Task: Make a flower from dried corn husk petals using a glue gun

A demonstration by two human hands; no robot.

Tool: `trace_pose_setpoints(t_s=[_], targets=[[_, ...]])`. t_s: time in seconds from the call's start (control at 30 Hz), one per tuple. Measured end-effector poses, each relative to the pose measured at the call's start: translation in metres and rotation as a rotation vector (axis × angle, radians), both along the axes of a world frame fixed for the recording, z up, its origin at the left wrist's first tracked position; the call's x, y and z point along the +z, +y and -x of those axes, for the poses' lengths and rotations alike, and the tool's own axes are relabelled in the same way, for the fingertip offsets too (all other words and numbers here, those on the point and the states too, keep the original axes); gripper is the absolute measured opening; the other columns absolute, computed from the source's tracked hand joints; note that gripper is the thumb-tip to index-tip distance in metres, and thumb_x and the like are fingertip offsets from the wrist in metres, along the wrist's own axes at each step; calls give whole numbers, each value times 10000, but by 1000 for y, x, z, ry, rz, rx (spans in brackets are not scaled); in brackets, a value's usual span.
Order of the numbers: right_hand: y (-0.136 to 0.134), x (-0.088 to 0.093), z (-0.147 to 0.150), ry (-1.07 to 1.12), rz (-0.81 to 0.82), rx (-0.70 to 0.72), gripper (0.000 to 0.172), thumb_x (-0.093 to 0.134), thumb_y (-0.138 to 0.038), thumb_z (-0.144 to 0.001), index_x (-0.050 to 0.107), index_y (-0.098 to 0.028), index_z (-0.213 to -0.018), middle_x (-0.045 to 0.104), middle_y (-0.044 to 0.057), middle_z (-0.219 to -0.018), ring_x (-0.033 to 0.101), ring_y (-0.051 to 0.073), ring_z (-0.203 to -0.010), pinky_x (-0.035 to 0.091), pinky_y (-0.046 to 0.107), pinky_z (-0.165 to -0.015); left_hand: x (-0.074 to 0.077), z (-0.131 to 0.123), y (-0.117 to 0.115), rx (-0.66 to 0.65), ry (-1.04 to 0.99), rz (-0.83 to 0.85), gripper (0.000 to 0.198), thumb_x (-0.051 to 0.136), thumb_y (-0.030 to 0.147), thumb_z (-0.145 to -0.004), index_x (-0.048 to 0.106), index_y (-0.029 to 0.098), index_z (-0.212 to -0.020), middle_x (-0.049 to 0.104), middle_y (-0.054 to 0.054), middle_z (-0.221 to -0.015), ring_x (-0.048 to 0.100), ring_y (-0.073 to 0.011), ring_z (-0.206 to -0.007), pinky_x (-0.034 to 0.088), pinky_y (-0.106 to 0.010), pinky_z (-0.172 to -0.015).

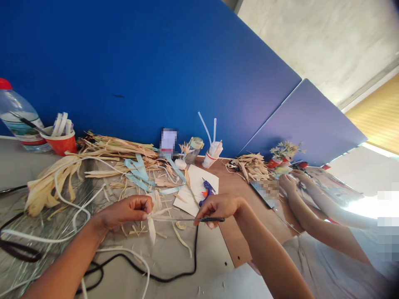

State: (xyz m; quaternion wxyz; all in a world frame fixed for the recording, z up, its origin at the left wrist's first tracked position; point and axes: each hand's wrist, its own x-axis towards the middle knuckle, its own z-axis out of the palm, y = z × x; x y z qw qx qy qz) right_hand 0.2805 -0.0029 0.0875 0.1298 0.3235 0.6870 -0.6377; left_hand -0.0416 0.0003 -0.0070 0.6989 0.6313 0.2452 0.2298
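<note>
The bottle is cut off at the left edge, blocks blur the phone and tablet, the right hand partly hides the black-handled tool and glue gun, and the left hand covers part of the pale strip.

1 view: head-worn, forward and down, near tabletop, facing blue partition.

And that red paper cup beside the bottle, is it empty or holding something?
Holding something: the red paper cup has white rolls and a black tool sticking up above its rim.
</note>
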Motion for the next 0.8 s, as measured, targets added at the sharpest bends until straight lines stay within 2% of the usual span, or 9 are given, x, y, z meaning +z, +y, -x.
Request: trace_pose_setpoints(t_s=[0.4, 0.8], targets=[[1, 5, 2, -27, 4, 21, 578, 746, -321, -669, 609, -61, -1167, 568, -26, -598, 507, 59, -558, 403, 154, -537, 2, 0, -1, 2, -24, 31, 261, 700, 381, -683, 556, 166, -716, 488, 28, -689, 389, -107, -628, 296, -217, -587], [2, 3, 6, -31, 29, -27, 575, 754, -313, -647, 623, -57, -1145, 558, -31, -585, 463, 50, -531, 373, 153, -507, 1, 0, -1, -2, -20, 39, 275, 704, 387, -673, 547, 166, -718, 492, 29, -679, 380, -108, -621, 285, -217, -579]])
